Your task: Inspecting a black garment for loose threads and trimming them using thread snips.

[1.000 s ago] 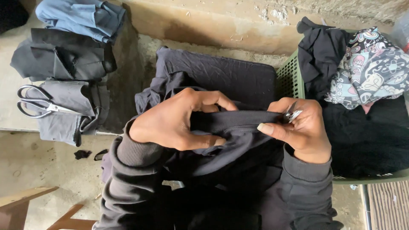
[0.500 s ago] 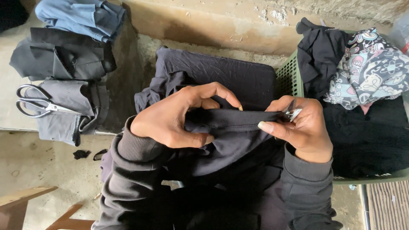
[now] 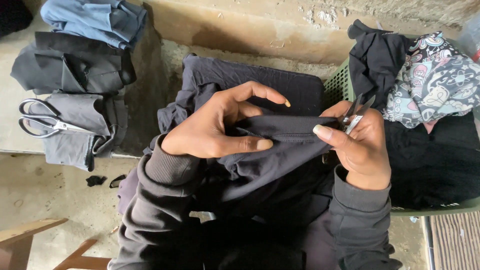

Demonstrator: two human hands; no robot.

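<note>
Dark garment, a piece of black-grey cloth, lies bunched across the person's lap and is stretched taut between both hands in the head view, with a stitched seam running along the raised edge. The left hand grips the cloth from the left, thumb pressed flat along the fold and the index finger lifted and curved above it. The right hand pinches the other end of the seam with its thumb while holding small metal snips, their blades pointing up and away from the cloth and not touching it. No cut or loose thread shows along the seam, so the trimming on this stretch looks not yet made. To the left, folded dark and grey clothes lie on a concrete ledge with big scissors on top. To the right, a green basket holds more clothes, including a patterned piece.
</note>
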